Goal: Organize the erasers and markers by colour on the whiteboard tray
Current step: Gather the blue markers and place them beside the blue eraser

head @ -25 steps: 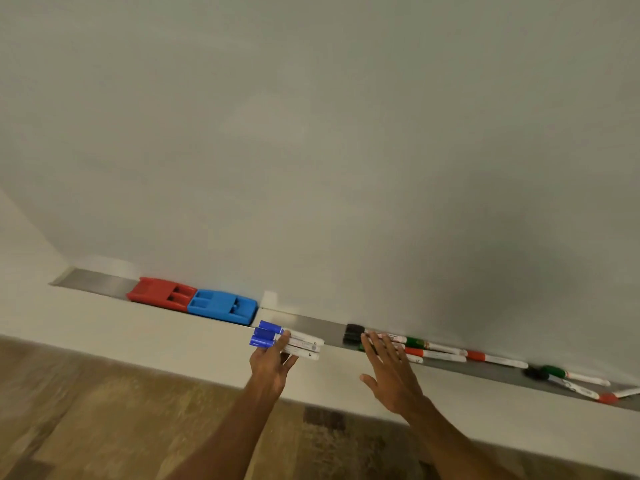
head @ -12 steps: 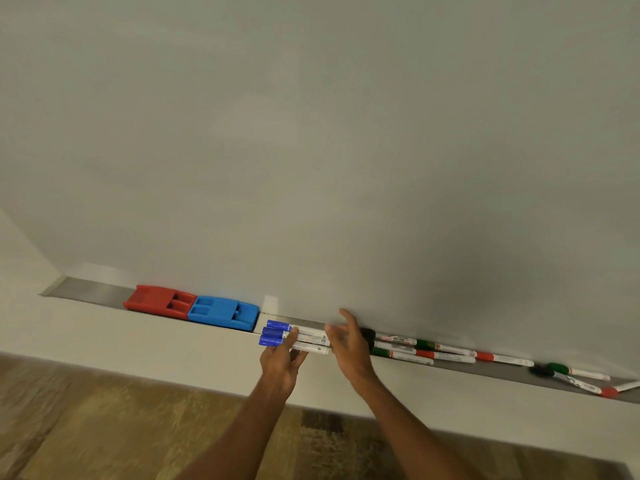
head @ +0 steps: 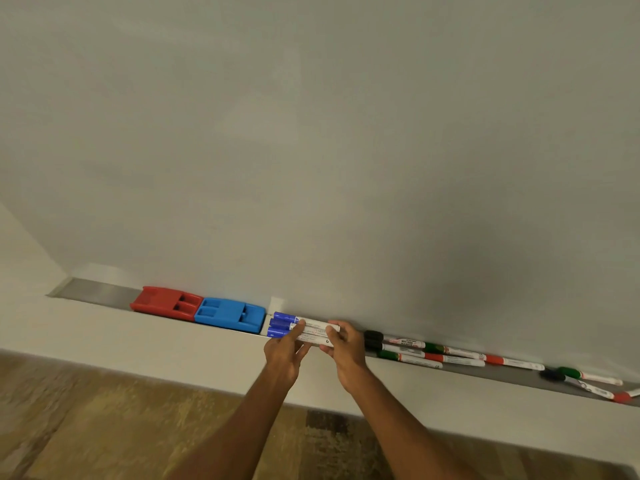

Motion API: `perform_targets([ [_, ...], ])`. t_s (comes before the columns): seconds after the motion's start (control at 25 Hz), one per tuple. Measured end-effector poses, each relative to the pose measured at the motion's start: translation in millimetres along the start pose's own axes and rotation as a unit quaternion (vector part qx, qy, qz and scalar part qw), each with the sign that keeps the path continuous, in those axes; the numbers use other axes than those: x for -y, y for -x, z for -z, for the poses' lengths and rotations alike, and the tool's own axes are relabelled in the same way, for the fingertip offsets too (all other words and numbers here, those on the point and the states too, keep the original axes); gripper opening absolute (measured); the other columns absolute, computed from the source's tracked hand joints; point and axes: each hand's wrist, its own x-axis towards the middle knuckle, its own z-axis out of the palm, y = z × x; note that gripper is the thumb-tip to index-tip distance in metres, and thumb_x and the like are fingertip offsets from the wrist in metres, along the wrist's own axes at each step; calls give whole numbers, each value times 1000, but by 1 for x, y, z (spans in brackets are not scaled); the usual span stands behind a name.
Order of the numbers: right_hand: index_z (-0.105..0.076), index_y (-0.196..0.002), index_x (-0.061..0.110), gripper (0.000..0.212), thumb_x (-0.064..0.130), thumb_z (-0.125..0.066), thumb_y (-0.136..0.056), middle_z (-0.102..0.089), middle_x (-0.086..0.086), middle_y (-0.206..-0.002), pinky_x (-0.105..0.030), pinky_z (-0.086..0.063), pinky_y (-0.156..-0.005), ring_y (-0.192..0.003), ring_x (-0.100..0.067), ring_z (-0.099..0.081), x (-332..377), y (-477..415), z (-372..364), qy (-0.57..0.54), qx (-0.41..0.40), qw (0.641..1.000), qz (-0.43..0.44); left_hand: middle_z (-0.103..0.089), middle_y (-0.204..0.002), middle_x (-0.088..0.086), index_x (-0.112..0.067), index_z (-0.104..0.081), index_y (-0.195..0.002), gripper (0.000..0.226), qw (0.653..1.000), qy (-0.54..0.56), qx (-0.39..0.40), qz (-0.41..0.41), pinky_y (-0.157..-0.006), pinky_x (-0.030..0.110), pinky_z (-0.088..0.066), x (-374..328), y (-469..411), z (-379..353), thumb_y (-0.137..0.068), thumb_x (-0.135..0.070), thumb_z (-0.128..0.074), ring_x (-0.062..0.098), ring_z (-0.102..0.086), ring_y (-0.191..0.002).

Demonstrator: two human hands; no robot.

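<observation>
Three blue-capped markers (head: 313,329) lie bundled side by side over the grey tray (head: 97,292), right of the blue eraser (head: 229,314). My left hand (head: 283,355) grips their cap end and my right hand (head: 345,346) holds their tail end. A red eraser (head: 166,303) sits touching the blue eraser's left side. To the right lie mixed markers: two black-capped ones (head: 373,340), green-capped ones (head: 434,348) and red-capped ones (head: 493,359), overlapping in a loose row.
At the tray's far right lie a black-capped marker (head: 550,375), a green-capped marker (head: 571,372) and a red-capped marker (head: 621,397), crossing each other. The whiteboard (head: 311,150) rises behind the tray. A pale ledge (head: 138,344) runs below it, above a patterned brown floor.
My right hand moved left from the black-capped markers and closed on the tail end of the blue markers. My left hand kept its hold and brought them close to the blue eraser.
</observation>
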Motion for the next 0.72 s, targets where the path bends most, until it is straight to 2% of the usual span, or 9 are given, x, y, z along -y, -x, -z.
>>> perform_targets([
  [0.16,-60,-99,10,9,5,-56,-93,-61,-22,-117,-25,-58,-66,-102,-30,-62,1,-9,-1,-15,-6,1000,-15,-60,-117,15,-5,-48,-127,53,989,-111,-20,-98,-88,42,-55,-22,-5,8,-80,-4,-71,32,-63,-105],
  [0.24,-61,-101,6,10,3,-56,-93,-60,-24,-119,-31,-58,-71,-106,-35,-62,0,-14,0,-11,-9,1000,-26,-59,-119,9,-10,-50,-125,42,958,-220,-23,-183,-88,35,-53,-30,-8,17,-86,-8,-65,26,-60,-109],
  [0.28,-61,-104,4,12,3,-56,-93,-60,-25,-120,-35,-58,-74,-108,-37,-61,-1,-16,0,-3,-12,999,-32,-60,-120,8,-12,-52,-125,35,927,-296,-19,-229,-87,32,-52,-33,-10,22,-91,-11,-59,25,-59,-112],
  [0.32,-60,-106,2,14,3,-56,-93,-59,-25,-121,-38,-58,-78,-109,-38,-61,-1,-18,-1,6,-17,999,-36,-60,-123,8,-14,-53,-126,32,883,-387,-16,-266,-88,32,-52,-36,-12,27,-95,-14,-53,24,-58,-115],
  [0.4,-60,-109,1,17,3,-56,-92,-59,-25,-121,-42,-58,-83,-110,-39,-61,-2,-21,-4,29,-25,998,-42,-59,-130,7,-19,-51,-131,34,760,-566,-8,-320,-98,35,-47,-40,-16,33,-97,-15,-48,22,-54,-121],
  [0.48,-60,-110,-1,19,4,-57,-92,-60,-25,-121,-42,-58,-83,-110,-40,-61,-2,-22,-9,52,-36,997,-41,-56,-134,2,-23,-47,-132,39,621,-688,24,-374,-114,39,-29,-42,-21,35,-94,-14,-52,19,-48,-128],
  [0.52,-60,-110,-1,19,4,-57,-92,-59,-25,-122,-41,-58,-83,-110,-41,-61,-2,-22,-12,61,-41,996,-41,-53,-136,1,-24,-44,-132,42,566,-728,39,-385,-119,39,-17,-42,-24,35,-93,-14,-53,17,-44,-131],
  [0.6,-59,-110,-3,19,4,-56,-92,-59,-25,-123,-42,-57,-82,-111,-43,-60,-1,-23,-18,74,-53,995,-43,-42,-148,1,-23,-34,-141,50,491,-785,50,-374,-120,42,-1,-40,-29,37,-94,-16,-50,17,-29,-142],
  [0.72,-58,-111,-4,20,5,-55,-94,-58,-26,-123,-42,-57,-82,-111,-43,-60,2,-23,-27,111,-72,990,-42,-27,-157,1,-20,-21,-149,57,438,-821,46,-365,-117,42,11,-39,-37,43,-97,-18,-44,17,-16,-148],
])
